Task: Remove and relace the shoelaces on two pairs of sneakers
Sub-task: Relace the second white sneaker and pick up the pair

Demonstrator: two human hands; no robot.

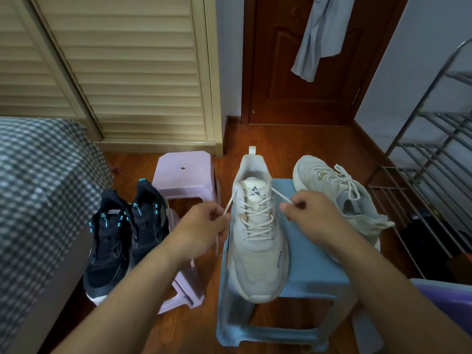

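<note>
Head view: white sneaker (258,236) laced, standing on blue stool (310,256).
Left hand (204,229): pinches left lace end (228,204).
Right hand (310,217): pinches right lace end (281,195).
Risk: uneven pulling could drag the sneaker off the stool edge.

Fingertips of the left hand (204,227) curl out of sight around the cream shoelace (228,206). At the frame's right edge, the metal wire shoe rack (431,159) and purple plastic object (449,300) are cut off.
</note>
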